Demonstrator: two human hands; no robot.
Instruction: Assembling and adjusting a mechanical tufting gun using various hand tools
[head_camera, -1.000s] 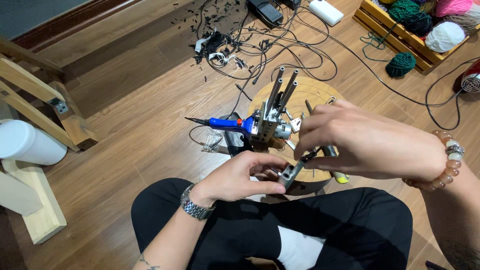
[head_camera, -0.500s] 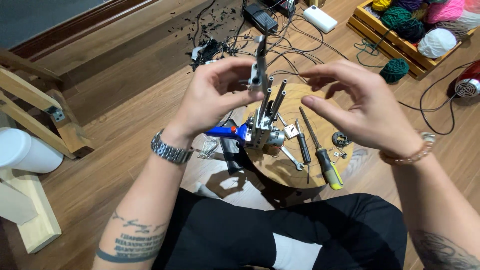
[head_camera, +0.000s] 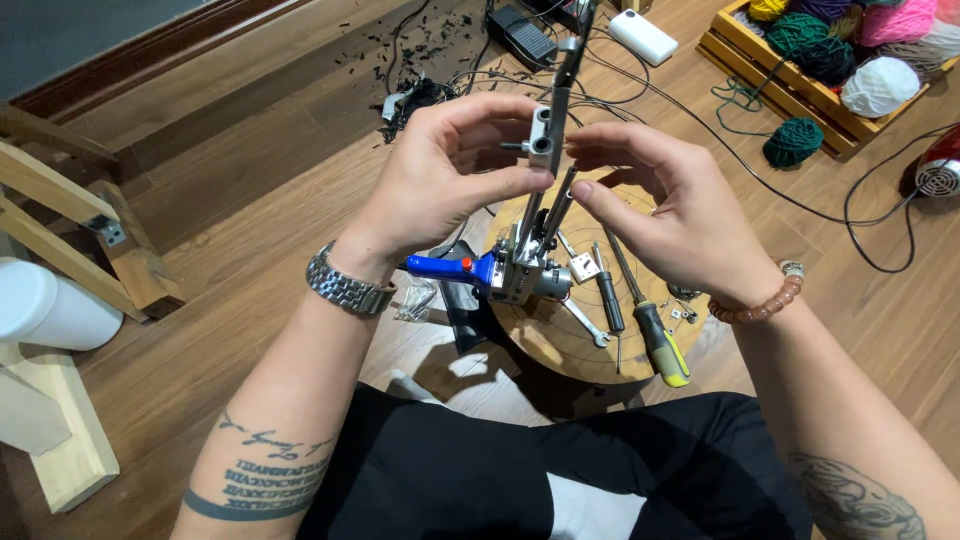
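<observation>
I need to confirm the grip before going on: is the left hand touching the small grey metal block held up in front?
Touching. The head view shows the left hand with thumb and fingers closed around the grey metal block; no gap is visible.

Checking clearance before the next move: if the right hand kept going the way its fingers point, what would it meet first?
The right hand points left toward the small metal block held up by the left hand. It would likely meet that block first, though depth is hard to judge.

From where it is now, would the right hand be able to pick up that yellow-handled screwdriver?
Probably yes. The screwdriver lies in the open on the round wooden board, just below the right hand, with nothing on top of it. That hand only touches the metal part, which the left hand holds.
</observation>
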